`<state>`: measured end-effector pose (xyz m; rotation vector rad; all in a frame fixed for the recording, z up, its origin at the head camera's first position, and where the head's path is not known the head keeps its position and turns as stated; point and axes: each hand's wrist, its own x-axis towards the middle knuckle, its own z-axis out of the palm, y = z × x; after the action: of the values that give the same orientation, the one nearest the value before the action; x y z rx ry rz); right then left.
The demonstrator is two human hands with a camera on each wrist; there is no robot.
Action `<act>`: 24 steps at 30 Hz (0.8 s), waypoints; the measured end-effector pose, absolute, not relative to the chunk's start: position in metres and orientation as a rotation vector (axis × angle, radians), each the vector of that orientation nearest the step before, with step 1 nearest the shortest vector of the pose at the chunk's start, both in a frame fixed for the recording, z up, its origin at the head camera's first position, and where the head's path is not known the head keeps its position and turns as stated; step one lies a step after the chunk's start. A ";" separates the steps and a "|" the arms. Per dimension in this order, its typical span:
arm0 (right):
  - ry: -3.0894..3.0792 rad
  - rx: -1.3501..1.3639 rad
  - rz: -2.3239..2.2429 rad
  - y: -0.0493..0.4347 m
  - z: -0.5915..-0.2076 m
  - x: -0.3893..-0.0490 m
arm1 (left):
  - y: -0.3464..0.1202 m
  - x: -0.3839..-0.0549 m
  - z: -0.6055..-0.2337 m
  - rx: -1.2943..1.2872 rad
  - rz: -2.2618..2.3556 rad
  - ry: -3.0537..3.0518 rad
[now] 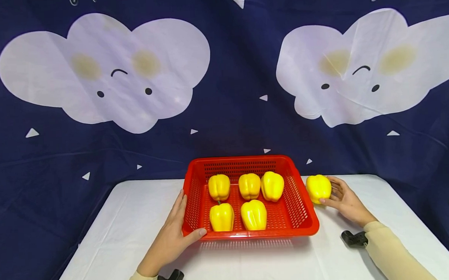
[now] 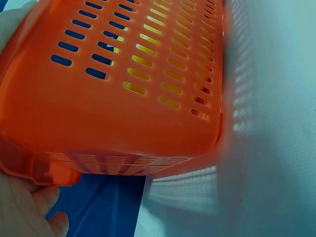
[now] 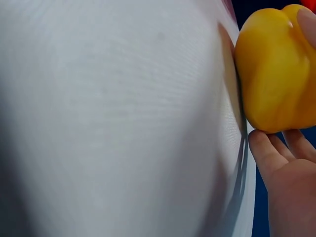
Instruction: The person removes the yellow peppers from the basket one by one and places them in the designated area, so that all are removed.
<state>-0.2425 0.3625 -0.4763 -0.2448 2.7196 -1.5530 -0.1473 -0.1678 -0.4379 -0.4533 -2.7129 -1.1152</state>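
A red plastic basket point(image 1: 247, 234) with perforated walls stands on the white table and holds several yellow bell peppers point(image 1: 253, 215). At its left side, my left hand point(image 1: 172, 234) rests on the rim, fingers stretched along the left edge and thumb on the front rim. In the left wrist view the basket's slotted wall point(image 2: 94, 108) fills much of the frame, fingertips at the rim's corner. To the right of the basket, my right hand point(image 1: 345, 201) grips another yellow bell pepper point(image 1: 318, 188) between thumb and fingers; in the right wrist view this pepper point(image 3: 274, 69) is close over the tabletop.
The table has a white cloth point(image 1: 119, 228). Behind it hangs a dark blue curtain point(image 1: 242, 126) printed with white clouds and small triangles. Black devices point(image 1: 354, 238) are worn at both wrists.
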 end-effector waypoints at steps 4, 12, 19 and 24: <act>2.691 -0.241 -1.587 0.364 -0.477 -0.242 | -0.168 -0.148 -0.439 -0.458 -1.112 -2.713; 2.661 -0.206 -1.574 0.368 -0.478 -0.243 | -0.169 -0.147 -0.439 -0.473 -1.109 -2.702; 2.673 -0.250 -1.549 0.370 -0.476 -0.242 | -0.169 -0.147 -0.439 -0.468 -1.117 -2.703; 2.737 -0.311 -1.510 0.369 -0.468 -0.236 | -0.169 -0.147 -0.439 -0.473 -1.107 -2.704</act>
<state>-0.2362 0.3692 -0.4684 -0.3108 2.7369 -1.5104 -0.1470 -0.1689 -0.4389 -0.4731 -2.7037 -1.1070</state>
